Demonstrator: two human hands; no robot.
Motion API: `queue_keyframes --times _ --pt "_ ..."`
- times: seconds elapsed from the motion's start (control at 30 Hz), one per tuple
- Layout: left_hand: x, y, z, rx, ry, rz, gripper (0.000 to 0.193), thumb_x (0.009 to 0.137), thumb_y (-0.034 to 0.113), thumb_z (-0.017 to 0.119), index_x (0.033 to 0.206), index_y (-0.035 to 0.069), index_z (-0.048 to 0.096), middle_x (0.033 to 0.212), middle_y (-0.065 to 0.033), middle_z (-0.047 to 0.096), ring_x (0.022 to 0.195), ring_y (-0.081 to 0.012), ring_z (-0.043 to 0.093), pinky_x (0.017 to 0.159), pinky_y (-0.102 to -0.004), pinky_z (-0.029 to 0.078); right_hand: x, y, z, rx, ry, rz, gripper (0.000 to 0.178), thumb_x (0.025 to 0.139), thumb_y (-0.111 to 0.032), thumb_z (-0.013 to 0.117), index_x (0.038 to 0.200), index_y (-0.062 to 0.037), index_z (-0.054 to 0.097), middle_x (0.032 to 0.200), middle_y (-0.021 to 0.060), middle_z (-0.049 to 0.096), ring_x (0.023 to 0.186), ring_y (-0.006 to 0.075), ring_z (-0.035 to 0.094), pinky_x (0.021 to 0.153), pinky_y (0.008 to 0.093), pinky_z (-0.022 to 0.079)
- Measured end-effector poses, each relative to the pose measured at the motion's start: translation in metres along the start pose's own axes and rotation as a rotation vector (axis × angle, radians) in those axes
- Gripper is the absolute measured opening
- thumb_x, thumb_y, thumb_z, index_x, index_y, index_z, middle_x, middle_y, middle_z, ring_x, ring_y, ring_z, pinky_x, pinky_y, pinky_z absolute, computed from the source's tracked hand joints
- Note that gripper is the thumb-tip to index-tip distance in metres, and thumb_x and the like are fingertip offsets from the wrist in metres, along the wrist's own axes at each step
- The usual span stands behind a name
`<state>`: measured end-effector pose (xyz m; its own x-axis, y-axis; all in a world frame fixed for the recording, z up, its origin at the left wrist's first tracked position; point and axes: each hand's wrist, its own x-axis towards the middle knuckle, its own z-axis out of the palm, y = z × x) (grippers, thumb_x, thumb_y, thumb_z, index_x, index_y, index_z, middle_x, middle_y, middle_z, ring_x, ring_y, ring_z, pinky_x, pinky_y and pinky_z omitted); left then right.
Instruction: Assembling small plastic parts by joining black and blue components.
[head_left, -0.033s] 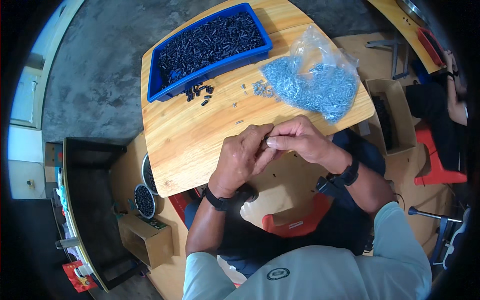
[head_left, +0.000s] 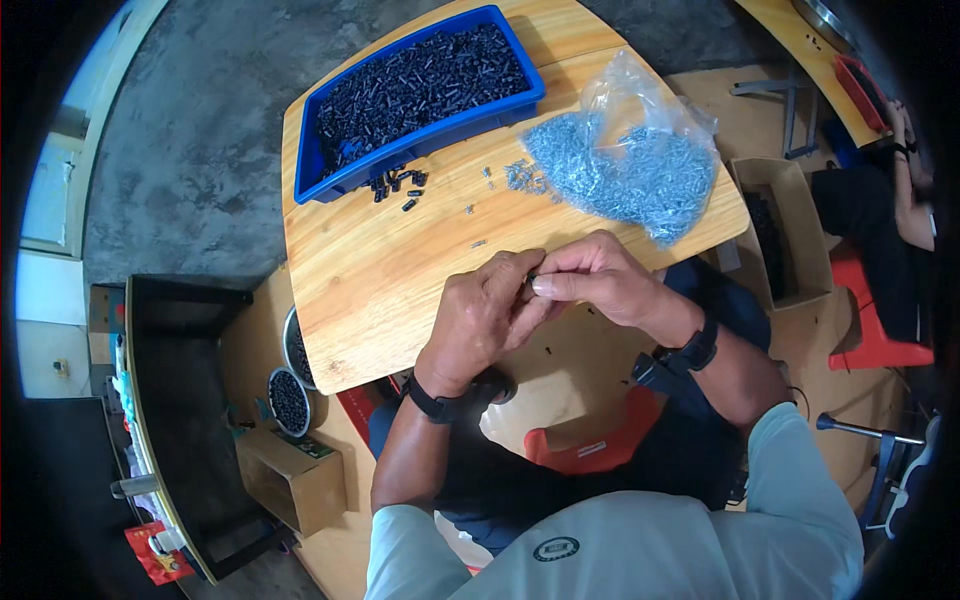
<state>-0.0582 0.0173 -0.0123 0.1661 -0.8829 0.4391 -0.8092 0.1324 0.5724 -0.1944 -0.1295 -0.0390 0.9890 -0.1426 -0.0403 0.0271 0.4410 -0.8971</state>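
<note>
At the near edge of the wooden table (head_left: 370, 300), my left hand (head_left: 482, 310) and my right hand (head_left: 605, 280) meet with fingers closed in a pinch. Between the fingertips shows a bit of a small black part (head_left: 530, 283); most of it is hidden by the fingers. Beyond them lie a few loose silvery metal pieces (head_left: 478, 244). Farther off, several small black cylinders (head_left: 410, 206) lie in front of a blue tray (head_left: 420, 150) heaped with more of them. To its right rests a clear plastic bag (head_left: 640, 170) full of small silvery metal pieces.
A cardboard box (head_left: 815, 240) with dark contents stands on the floor at right, near a red stool (head_left: 865, 300) and a seated person (head_left: 910, 190). At lower left are a metal bowl (head_left: 308, 415) of black parts, another cardboard box (head_left: 320, 495) and a black shelf (head_left: 180, 400).
</note>
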Motion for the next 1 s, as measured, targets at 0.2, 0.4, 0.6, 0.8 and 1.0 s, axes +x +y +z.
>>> queue_keyframes --times 0.2,0.4,0.6,0.8,1.0 --pt "-0.006 0.005 -0.012 0.101 -0.064 0.023 0.035 0.083 0.016 0.078 0.111 0.001 0.063 0.079 -0.0123 0.065 0.064 -0.0288 0.067 0.056 -0.037 0.054 0.0 0.001 0.002 -0.087 -0.064 0.034 0.023 0.098 -0.018 0.064 0.099 0.0031 0.073 0.09 0.0069 0.072 0.082 0.0106 0.068 0.075 0.0258 0.058" --pt "-0.008 0.004 -0.01 0.194 -0.043 0.093 0.033 0.079 0.013 0.079 0.105 0.0 0.065 0.073 -0.0122 0.064 0.061 -0.0275 0.066 0.055 -0.036 0.053 0.001 0.006 0.003 -0.055 -0.055 0.037 0.023 0.099 -0.019 0.063 0.099 0.0022 0.073 0.09 0.0068 0.073 0.082 0.0098 0.067 0.075 0.0255 0.057" --pt "-0.013 0.006 -0.013 0.252 -0.003 0.13 0.029 0.079 0.014 0.078 0.101 0.0 0.065 0.073 -0.0115 0.063 0.061 -0.0278 0.066 0.055 -0.0381 0.052 0.002 0.007 0.011 -0.076 -0.034 0.043 0.023 0.098 -0.018 0.064 0.1 0.0026 0.073 0.09 0.0079 0.073 0.082 0.0114 0.068 0.074 0.0254 0.057" --pt "-0.024 0.03 -0.011 0.26 0.003 0.077 0.031 0.083 0.023 0.076 0.103 0.004 0.061 0.076 -0.0121 0.061 0.064 -0.0303 0.064 0.056 -0.0409 0.05 -0.013 0.002 0.011 -0.055 -0.086 0.032 0.024 0.096 -0.018 0.064 0.101 0.0041 0.072 0.089 0.0102 0.073 0.082 0.0159 0.07 0.073 0.0282 0.058" --pt "-0.124 0.071 -0.032 0.286 0.143 -0.076 0.03 0.082 0.019 0.079 0.103 0.003 0.064 0.075 -0.0111 0.066 0.061 -0.0278 0.066 0.055 -0.0381 0.052 -0.05 0.026 0.049 -0.071 -0.235 0.184 0.025 0.1 -0.016 0.06 0.106 0.0065 0.069 0.097 0.0193 0.074 0.086 0.024 0.075 0.071 0.0313 0.061"
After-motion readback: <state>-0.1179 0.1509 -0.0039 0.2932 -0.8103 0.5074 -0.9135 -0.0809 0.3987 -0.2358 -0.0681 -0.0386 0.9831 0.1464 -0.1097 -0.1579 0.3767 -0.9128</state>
